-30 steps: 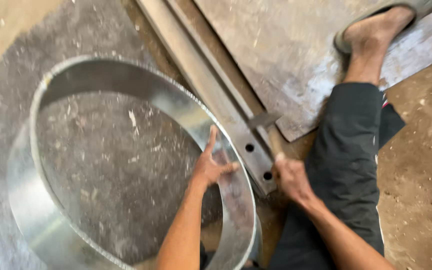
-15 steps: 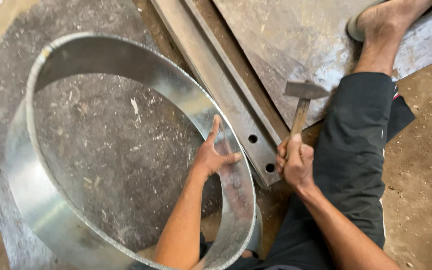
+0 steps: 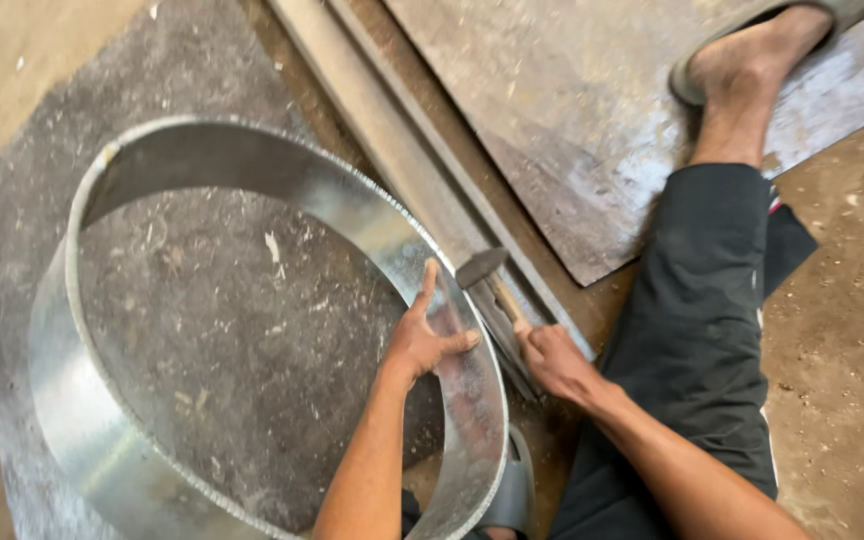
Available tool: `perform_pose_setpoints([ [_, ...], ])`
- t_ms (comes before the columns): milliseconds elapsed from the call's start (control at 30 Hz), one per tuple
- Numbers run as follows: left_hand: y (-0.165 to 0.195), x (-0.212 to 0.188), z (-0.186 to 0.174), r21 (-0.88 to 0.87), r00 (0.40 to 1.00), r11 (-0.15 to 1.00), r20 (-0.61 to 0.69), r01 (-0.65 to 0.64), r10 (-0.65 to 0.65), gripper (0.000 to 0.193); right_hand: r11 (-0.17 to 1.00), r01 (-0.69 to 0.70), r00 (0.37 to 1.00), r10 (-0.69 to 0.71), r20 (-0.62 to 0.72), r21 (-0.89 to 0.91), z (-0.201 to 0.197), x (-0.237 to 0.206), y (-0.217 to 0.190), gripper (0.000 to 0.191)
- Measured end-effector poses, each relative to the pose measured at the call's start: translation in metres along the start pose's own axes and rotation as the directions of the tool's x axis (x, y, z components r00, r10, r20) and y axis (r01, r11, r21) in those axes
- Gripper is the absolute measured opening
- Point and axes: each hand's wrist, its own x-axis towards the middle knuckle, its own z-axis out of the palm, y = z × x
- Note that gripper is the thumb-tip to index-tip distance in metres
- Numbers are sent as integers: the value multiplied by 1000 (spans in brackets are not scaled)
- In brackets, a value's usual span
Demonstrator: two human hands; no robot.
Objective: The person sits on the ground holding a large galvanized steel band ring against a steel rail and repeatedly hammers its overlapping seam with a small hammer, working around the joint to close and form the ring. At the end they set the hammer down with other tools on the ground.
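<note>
A wide ring of shiny sheet metal (image 3: pixel 82 420) stands on its edge on the floor (image 3: pixel 842 330), over a dark, scratched metal sheet (image 3: pixel 12 230) that shows through its middle. The left hand (image 3: pixel 422 340) rests flat against the inner wall of the ring on the side nearest the person, fingers spread and pointing up toward the rim, thumb out to the right; its grip is open, pressing on the metal rather than closing round it. Just beside it, outside the ring, the right hand (image 3: pixel 552 358) is closed round the wooden handle of a hammer (image 3: pixel 484 272), whose dark head sits close to the ring's upper rim, just right of the left fingertips. A long steel bar (image 3: pixel 372 110) lies on the floor under the hammer and runs up to the left. Beyond it lies a flat, worn plate (image 3: pixel 552 110), and the person's foot in a sandal (image 3: pixel 752 50) rests on it, the leg in dark trousers stretched out.
</note>
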Motion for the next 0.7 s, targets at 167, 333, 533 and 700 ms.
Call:
perform_pose_setpoints([
  [167,1,-2,0,-49,998,997,4,67,-67,136,705,-346,881,472,-45,619,-6,5,5,57],
  [333,-2,-6,-1,-74,1000,997,9,12,-12,135,735,-255,924,377,-65,628,7,10,7,58],
  [533,2,-2,-2,-70,999,997,6,46,-45,135,765,-314,917,398,-30,563,9,10,6,57],
  [700,-5,-5,-2,-45,999,998,21,40,-39,135,650,-233,876,464,-135,723,8,12,6,65],
])
